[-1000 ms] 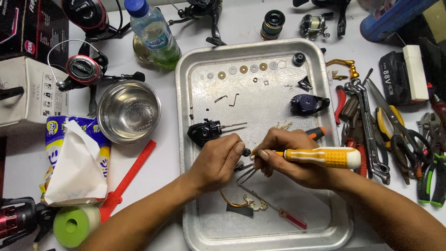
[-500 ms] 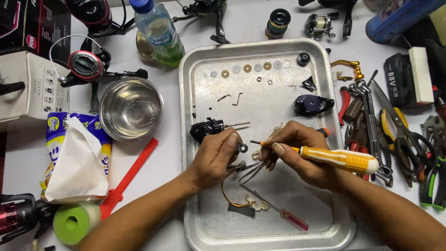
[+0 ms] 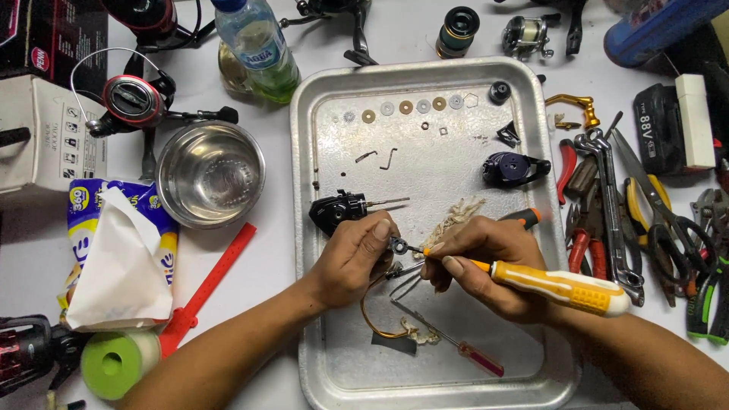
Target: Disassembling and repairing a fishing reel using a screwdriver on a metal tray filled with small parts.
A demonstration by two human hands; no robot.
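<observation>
- We pinched a small dark metal part between the thumb and fingertips of our left hand, right between both hands, over the metal tray.
- Our right hand was closed around a yellow-handled screwdriver, its tip touching that part.
- Just beyond our left hand lay a black reel body with a protruding shaft.
- Below both hands lay a curved brass wire and a small red-handled screwdriver.
- Right of our right hand lay pliers.

A small dark metal part meets the tip of a yellow-handled screwdriver — angled low, handle pointing right — above the tray.
</observation>
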